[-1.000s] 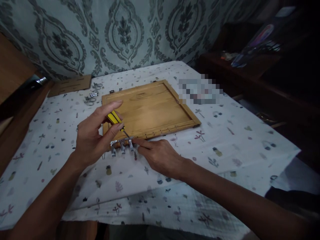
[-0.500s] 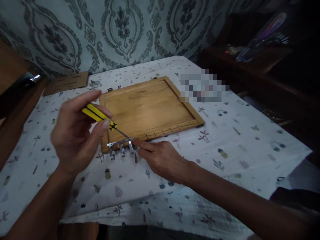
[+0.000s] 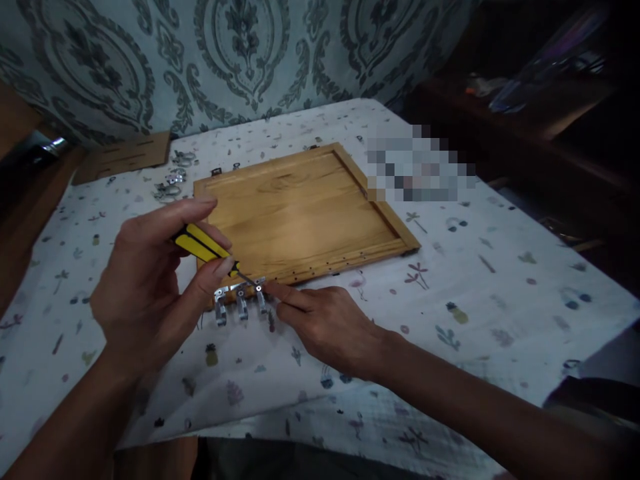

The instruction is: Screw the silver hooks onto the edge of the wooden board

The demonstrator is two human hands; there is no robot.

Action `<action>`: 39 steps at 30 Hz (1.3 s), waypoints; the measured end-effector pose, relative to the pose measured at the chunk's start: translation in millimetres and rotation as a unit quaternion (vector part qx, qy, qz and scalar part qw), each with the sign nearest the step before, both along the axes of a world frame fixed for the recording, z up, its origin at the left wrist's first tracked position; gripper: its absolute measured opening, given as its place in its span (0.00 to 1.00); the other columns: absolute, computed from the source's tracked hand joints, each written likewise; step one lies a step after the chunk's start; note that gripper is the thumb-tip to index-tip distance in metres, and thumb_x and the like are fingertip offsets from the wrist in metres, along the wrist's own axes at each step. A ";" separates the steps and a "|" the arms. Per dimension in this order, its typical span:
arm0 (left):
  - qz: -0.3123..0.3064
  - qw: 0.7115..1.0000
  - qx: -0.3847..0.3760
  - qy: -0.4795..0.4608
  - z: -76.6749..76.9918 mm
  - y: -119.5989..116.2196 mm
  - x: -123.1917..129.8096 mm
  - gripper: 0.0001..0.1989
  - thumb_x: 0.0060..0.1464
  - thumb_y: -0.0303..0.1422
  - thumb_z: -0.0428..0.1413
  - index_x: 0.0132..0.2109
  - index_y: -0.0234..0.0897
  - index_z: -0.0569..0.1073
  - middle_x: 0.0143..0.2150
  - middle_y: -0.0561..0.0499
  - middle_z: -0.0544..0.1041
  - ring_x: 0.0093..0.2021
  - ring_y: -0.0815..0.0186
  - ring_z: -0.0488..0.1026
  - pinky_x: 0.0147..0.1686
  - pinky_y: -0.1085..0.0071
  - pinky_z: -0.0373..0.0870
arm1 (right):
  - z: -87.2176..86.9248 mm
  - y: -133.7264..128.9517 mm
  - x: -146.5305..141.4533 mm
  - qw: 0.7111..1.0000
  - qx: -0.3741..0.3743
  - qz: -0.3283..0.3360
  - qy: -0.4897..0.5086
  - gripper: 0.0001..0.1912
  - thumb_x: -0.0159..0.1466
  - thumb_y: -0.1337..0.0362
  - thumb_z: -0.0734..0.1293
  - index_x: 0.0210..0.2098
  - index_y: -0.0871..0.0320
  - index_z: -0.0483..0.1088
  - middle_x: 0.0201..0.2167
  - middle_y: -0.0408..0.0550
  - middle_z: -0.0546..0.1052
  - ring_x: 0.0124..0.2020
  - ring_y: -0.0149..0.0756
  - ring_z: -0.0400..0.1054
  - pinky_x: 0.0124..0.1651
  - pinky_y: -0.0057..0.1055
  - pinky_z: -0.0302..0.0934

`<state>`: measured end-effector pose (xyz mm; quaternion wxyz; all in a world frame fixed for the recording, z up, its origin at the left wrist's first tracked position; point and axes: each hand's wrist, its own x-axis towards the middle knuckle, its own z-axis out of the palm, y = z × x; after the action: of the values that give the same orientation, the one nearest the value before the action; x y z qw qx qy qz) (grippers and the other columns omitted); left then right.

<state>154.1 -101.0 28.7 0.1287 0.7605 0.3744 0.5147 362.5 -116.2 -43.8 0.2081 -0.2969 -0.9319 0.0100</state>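
Observation:
A framed wooden panel [image 3: 300,213] lies on the patterned tablecloth [image 3: 380,420]. Along its near edge, towards the left corner, sit three small silvery metal brackets [image 3: 242,307] with screw heads showing, their lower ends jutting past the wood. My left hand [image 3: 135,293] grips a yellow-and-black screwdriver [image 3: 200,245] by its handle, between thumb and fingers. Its tip reaches the rightmost bracket; whether it sits in the screw cannot be made out. My right hand [image 3: 330,320] is closed, with its fingertips against that same bracket at the panel's edge.
Beyond the panel's left side are loose metal fittings [image 3: 175,179] and a flat slotted cardboard piece [image 3: 125,157]. A pixelated patch [image 3: 420,167] hides something right of the panel. Patterned fabric [image 3: 240,40] hangs behind the table; dark furniture [image 3: 540,120] stands at the right.
The camera view has shifted slightly, bringing more loose fittings into sight at the left. The screwdriver's handle has turned a little in my left hand. My right hand stays at the bracket.

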 end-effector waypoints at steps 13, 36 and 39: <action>0.002 0.998 0.042 0.051 -6.9 5.4 -2.0 0.30 0.51 0.22 0.61 0.59 0.50 0.69 0.48 0.51 0.73 0.41 0.63 0.77 0.36 0.66 0.78 | 1.1 -0.2 -0.6 1.000 -0.022 0.001 -0.022 0.17 0.61 0.79 0.56 0.43 0.61 0.70 0.61 0.52 0.68 0.34 0.35 0.74 0.25 0.33 0.63; 0.006 0.994 0.058 0.093 2.8 5.3 -1.3 0.23 0.47 0.30 0.66 0.51 0.48 0.74 0.40 0.54 0.78 0.39 0.61 0.76 0.37 0.61 0.76 | 3.2 -0.9 -0.2 0.998 -0.046 -0.002 -0.043 0.16 0.61 0.78 0.57 0.44 0.61 0.70 0.62 0.53 0.67 0.34 0.35 0.73 0.26 0.33 0.63; 0.015 0.992 0.067 0.106 5.8 3.2 1.1 0.26 0.51 0.27 0.63 0.55 0.53 0.72 0.43 0.56 0.78 0.41 0.63 0.76 0.38 0.63 0.77 | 4.4 -0.5 -0.3 0.997 -0.046 -0.005 -0.053 0.15 0.61 0.78 0.57 0.41 0.60 0.70 0.62 0.53 0.67 0.32 0.33 0.73 0.25 0.32 0.62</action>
<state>155.2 -97.9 34.5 0.0290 0.8121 0.3617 0.4569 362.2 -116.7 -39.4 0.1441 -0.3109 -0.9388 0.0363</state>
